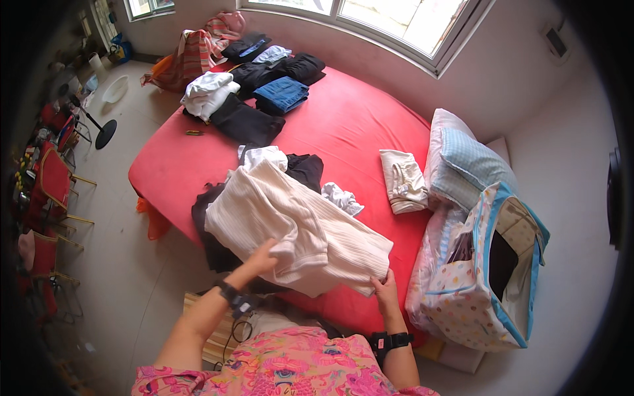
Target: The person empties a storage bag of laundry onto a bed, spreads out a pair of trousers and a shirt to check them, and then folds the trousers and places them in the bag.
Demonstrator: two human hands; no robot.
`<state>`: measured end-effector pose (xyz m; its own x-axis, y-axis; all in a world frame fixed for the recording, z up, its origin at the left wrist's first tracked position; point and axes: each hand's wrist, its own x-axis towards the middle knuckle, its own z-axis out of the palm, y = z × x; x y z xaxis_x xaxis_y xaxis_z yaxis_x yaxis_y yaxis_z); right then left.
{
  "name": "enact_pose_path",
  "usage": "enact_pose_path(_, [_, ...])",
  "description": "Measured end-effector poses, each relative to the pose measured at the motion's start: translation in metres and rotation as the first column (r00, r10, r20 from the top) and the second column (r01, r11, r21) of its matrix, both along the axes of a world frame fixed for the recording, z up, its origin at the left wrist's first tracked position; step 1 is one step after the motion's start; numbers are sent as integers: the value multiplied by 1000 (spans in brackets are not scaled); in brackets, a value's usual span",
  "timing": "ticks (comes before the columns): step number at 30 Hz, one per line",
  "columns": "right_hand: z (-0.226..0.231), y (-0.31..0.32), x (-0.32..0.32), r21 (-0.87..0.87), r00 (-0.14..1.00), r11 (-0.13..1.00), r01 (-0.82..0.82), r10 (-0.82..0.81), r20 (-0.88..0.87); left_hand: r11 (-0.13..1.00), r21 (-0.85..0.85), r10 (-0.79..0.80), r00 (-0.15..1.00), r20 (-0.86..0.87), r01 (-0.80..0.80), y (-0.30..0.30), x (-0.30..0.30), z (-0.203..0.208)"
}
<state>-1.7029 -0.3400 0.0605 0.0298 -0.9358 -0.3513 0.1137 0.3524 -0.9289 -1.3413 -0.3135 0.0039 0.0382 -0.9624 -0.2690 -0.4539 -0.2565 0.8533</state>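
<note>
A cream ribbed knit garment [284, 218] lies spread over a loose pile of clothes at the near side of a red-covered bed [356, 112]. My left hand [263, 259] is closed on a fold near its middle; the fingertips are partly lost in the cloth. At the garment's right end, my right hand [385, 290] pinches the edge, thumb on top. Under and behind it show black clothing [305, 169], a white piece [266, 157] and a crumpled pale cloth [341, 198]. The garment's underside is hidden.
Folded off-white trousers [403, 181] lie to the right, by a blue checked pillow [475, 162] and an open dotted storage bag [456, 290]. Jeans [282, 96], folded black clothes [246, 122] and white clothes [210, 92] sit farther back. Red chairs [51, 175] and a black stand [105, 134] are at left.
</note>
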Motion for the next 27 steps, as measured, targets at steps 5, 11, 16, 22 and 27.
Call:
enact_pose_path(5, [-15,-8,16,100,682,957,-272,265,-682,887,211,394,434,-810,-411,45,64,80])
enact_pose_path(11, [22,-11,136,-323,509,591,-739,176,-842,724,152,419,253,-872,-672,101,80,106])
enact_pose_path(16, [34,-39,193,-464,487,340,-818,-20,-873,691,61,414,326,-850,-720,120,88,108])
enact_pose_path(22, [74,-7,214,-329,227,-77,-941,578,-784,395,225,869,283,-406,-891,191,159,10])
enact_pose_path(27, [89,5,198,-310,237,-26,-950,586,-775,848,19,525,846,94,-529,191,125,27])
